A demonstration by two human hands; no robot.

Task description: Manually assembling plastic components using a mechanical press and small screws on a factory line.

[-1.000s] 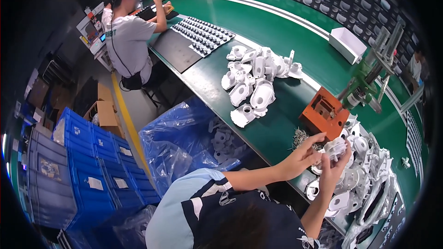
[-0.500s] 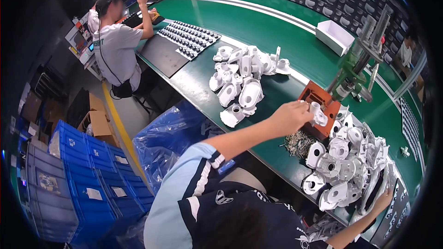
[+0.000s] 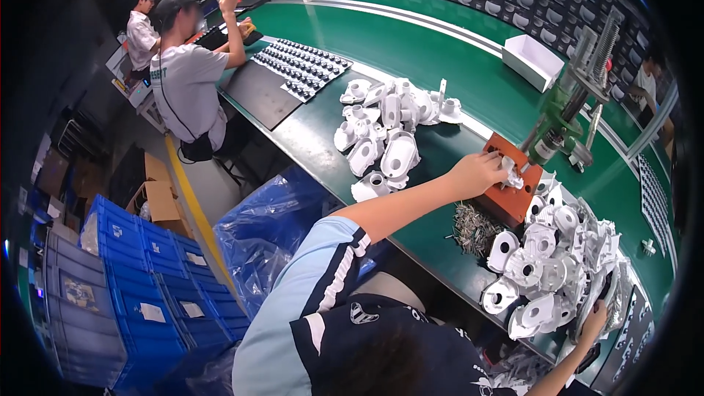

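Note:
My left hand (image 3: 480, 174) is closed on a small white plastic housing (image 3: 511, 174). It holds the housing at the orange fixture block (image 3: 506, 202), below the green hand press (image 3: 550, 132). My right hand (image 3: 592, 324) is at the near right edge of a heap of white plastic housings (image 3: 543, 271), beside a clear plastic bag (image 3: 622, 290). Its fingertips are small and partly lost against the heap, so I cannot make out whether they grip anything. Next to the fixture lies a pile of small metal pins or screws (image 3: 473, 231).
Another heap of white housings (image 3: 396, 150) lies left of the fixture. Beyond are rows of small black parts (image 3: 304, 66) and a white open box (image 3: 533, 62). Blue crates (image 3: 154, 308) and a blue plastic liner (image 3: 257, 227) are at the left. Co-workers sit farther along the bench.
My left hand has shifted slightly right, bringing the white housing over the orange block. My right hand has moved left, closer to the heap of housings.

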